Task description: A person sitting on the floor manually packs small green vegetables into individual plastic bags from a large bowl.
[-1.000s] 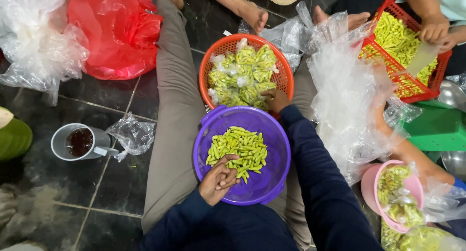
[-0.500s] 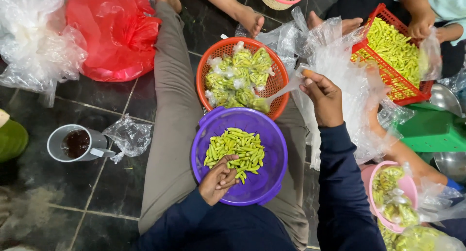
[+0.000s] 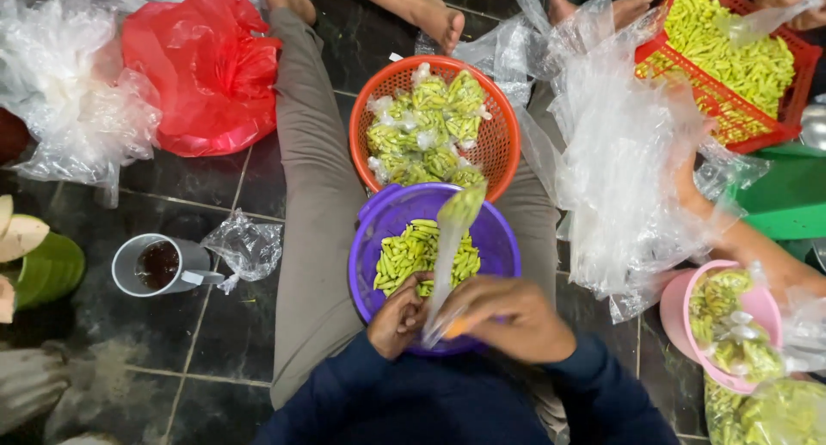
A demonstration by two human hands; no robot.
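I sit on the floor with a purple basket (image 3: 387, 217) of green chillies (image 3: 413, 251) on my lap. My right hand (image 3: 503, 320) pinches a small clear plastic bag (image 3: 452, 238) that hangs over the basket's near rim. My left hand (image 3: 397, 318) sits beside it, fingers curled at the bag's lower end. Beyond the purple basket stands an orange basket (image 3: 503, 144) holding several filled bags of chillies (image 3: 426, 126).
A heap of clear plastic bags (image 3: 624, 161) lies at my right. A red crate of chillies (image 3: 731, 53) is at the far right, and another person's arm reaches to a pink bowl (image 3: 727, 324). A mug of dark drink (image 3: 159, 264), a red bag (image 3: 202, 71) and someone's bare foot (image 3: 430, 19) lie around.
My right hand came back from the heap of plastic bags at the right with one clear bag. It now meets my left hand over the purple basket.
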